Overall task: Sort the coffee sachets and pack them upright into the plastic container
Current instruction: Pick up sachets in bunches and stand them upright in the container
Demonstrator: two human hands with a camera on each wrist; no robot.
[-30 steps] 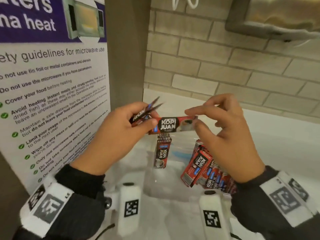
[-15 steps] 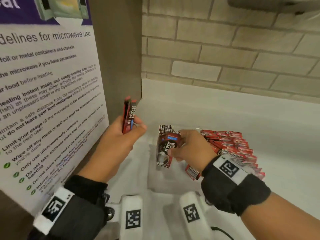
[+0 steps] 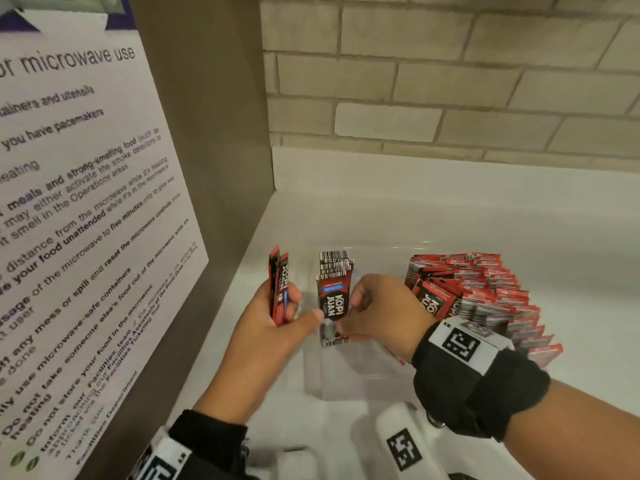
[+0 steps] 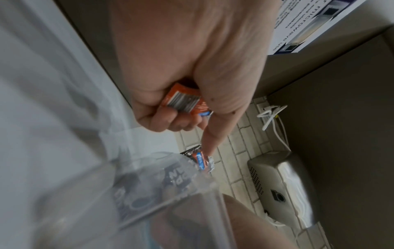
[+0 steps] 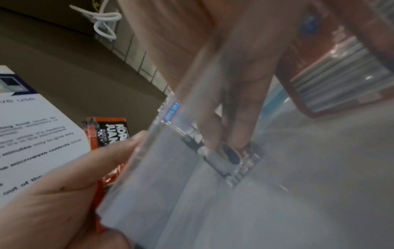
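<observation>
A clear plastic container stands on the white counter. At its left end is an upright stack of red-and-black Kopi Juan sachets. A long row of red sachets leans along its right side. My right hand reaches inside and pinches the front sachet of the stack, seen through the wall in the right wrist view. My left hand grips a few sachets upright just left of the container, with its thumb stretched toward the stack's front. The wrist view shows those held sachets in curled fingers.
A microwave guideline poster on a brown panel closes the left side. A brick wall runs behind the white counter. White marker-tagged blocks sit at the near edge. A metal wall dispenser and white cable hang above.
One second ago both hands held one sachet in the air. My right hand has carried it down onto the stack in the container. My left hand has lowered beside it, thumb out.
</observation>
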